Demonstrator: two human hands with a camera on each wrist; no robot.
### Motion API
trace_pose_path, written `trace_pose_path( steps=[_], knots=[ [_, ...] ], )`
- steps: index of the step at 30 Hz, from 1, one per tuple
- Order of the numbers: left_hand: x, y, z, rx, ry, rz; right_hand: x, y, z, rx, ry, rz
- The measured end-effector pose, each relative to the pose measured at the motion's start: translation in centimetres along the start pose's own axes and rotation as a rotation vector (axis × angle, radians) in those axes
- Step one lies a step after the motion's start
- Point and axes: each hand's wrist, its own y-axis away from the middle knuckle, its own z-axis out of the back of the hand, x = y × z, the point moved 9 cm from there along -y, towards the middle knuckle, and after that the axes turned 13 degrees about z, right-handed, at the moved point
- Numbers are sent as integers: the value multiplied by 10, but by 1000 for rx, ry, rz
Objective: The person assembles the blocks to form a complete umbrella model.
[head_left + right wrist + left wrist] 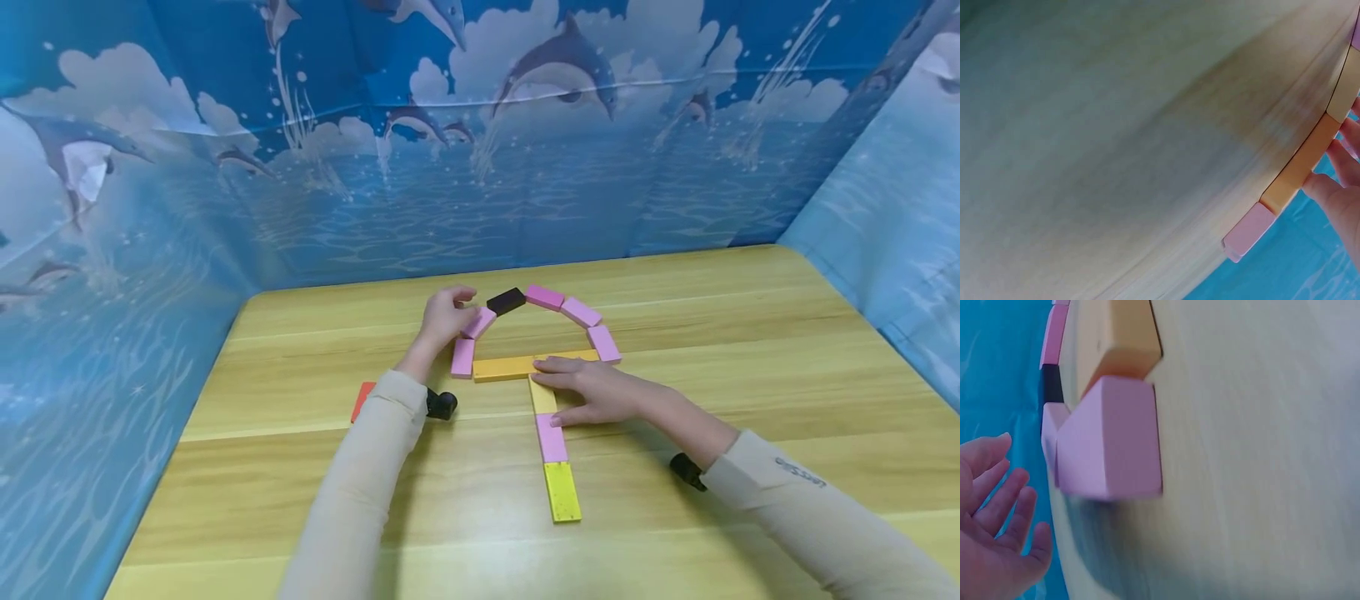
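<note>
Pink blocks (581,312) and one black block (506,301) form an arch on the table. Orange blocks (501,368) lie in a row across its base. Below them a stem runs toward the person: a pale yellow block (543,397), a pink block (552,442) and a bright yellow block (562,492). My left hand (444,317) is beside the arch's upper-left pink block (479,323); its fingers are loosely bent and empty in the left wrist view. With fingers spread, my right hand (600,390) rests fingertips at the orange row and the stem's pink block.
A red block (363,401) lies left of the arch, partly hidden by the left sleeve. The wooden table (300,483) is bordered at the back and sides by a blue dolphin-print curtain (450,225). Black wrist devices (442,406) show under both forearms.
</note>
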Motion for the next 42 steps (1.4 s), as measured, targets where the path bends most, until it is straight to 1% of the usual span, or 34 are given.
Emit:
trace_pose_path(
  steps=[3,6,11,15,18,21,25,29,33,36,42],
  knots=[
    [4,5,8,16,14,8,0,-1,0,0,0,1],
    [2,11,18,30,34,13,0,-1,-1,3,4,1],
    [-3,21,41,56,78,14,0,-1,0,3,2,1],
    [-1,27,60,88,88,22,0,-1,0,-4,1,5],
    [7,34,73,116,88,37,1,0,0,-9,4,12],
    [17,42,85,130,81,43,1,-1,1,-14,9,11],
    [30,56,101,131,73,49,-1,-2,1,-6,3,-8],
    [43,71,114,144,53,47,0,-2,1,6,-9,-17],
    [53,86,122,180,28,37,1,-1,2,13,-10,-25],
    [63,95,125,216,24,47,1,0,2,19,-10,-27],
    [92,113,125,309,16,116,0,-2,0,18,-18,-21]
  ],
)
